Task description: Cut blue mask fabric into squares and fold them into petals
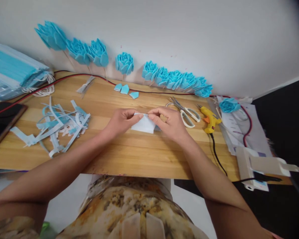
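Left hand (pixel 121 122) and right hand (pixel 169 123) pinch a flat, white, fabric-like sheet (pixel 143 125) at twelve o'clock (uneven tugging might skew it).

Is a wooden table (pixel 139 157). Carries, clockwise from nine o'clock, a tangle of blue-and-white strips (pixel 49 125), a packet of masks (pixel 15 63) and a bundle of thin strands (pixel 84 85) at ten, cut blue pieces (pixel 125 89) at eleven, white-handled scissors (pixel 182 108) at two, a yellow glue gun (pixel 210 120) at three, papers (pixel 259 122) beyond it.

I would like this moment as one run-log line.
left hand: pinching white piece | right hand: pinching same piece | scissors: near right hand | yellow glue gun: right of scissors
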`<action>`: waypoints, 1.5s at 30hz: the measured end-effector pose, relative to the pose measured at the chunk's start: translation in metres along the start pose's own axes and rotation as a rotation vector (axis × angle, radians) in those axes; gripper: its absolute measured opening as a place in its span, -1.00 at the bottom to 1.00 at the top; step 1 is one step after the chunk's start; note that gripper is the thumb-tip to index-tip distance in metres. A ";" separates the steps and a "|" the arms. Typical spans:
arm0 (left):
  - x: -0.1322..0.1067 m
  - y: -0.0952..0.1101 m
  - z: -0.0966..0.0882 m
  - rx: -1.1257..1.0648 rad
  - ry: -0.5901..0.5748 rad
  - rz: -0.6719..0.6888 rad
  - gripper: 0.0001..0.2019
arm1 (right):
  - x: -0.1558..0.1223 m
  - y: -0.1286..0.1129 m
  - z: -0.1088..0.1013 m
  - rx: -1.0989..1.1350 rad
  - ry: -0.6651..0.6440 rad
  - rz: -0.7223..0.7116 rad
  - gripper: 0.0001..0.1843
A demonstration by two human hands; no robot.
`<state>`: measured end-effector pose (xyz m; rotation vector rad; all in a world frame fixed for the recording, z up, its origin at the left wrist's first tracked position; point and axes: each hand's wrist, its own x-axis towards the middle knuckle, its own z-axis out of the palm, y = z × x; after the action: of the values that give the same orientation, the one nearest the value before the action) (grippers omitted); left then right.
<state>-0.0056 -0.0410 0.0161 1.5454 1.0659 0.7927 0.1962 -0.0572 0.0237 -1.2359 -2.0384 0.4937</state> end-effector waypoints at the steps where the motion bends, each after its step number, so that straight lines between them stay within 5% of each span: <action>1: 0.000 0.000 0.001 0.009 0.002 0.014 -0.71 | 0.000 0.000 0.001 -0.006 0.002 -0.006 -0.80; 9: 0.003 -0.010 0.005 -0.081 -0.101 -0.053 -0.73 | -0.002 -0.002 0.005 -0.024 0.064 -0.030 -0.80; 16: 0.004 -0.008 0.004 0.010 -0.146 -0.026 -0.75 | 0.003 0.006 -0.016 0.019 0.221 0.055 -0.80; 22: 0.004 -0.009 0.001 0.074 0.011 0.210 -0.77 | 0.007 0.028 -0.034 0.240 0.314 0.134 -0.78; 26: 0.003 -0.015 0.008 0.365 0.010 0.580 -0.74 | 0.009 0.037 -0.044 0.314 0.332 0.128 -0.76; 29: 0.002 -0.023 0.015 0.603 -0.106 0.711 -0.63 | 0.009 0.039 -0.049 0.351 0.285 0.140 -0.75; 39: -0.007 -0.028 0.023 0.959 -0.365 0.695 -0.66 | 0.006 0.042 -0.041 0.628 -0.058 0.390 -0.62; 43: -0.012 -0.026 0.025 1.005 -0.436 0.646 -0.66 | 0.006 0.047 -0.018 0.430 -0.292 0.414 -0.70; 45: -0.012 -0.025 0.024 0.991 -0.455 0.633 -0.66 | 0.006 0.049 -0.007 0.235 -0.304 0.365 -0.75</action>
<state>0.0056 -0.0603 -0.0135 2.8236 0.6153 0.2305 0.2298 -0.0289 0.0002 -1.4599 -1.9238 1.1208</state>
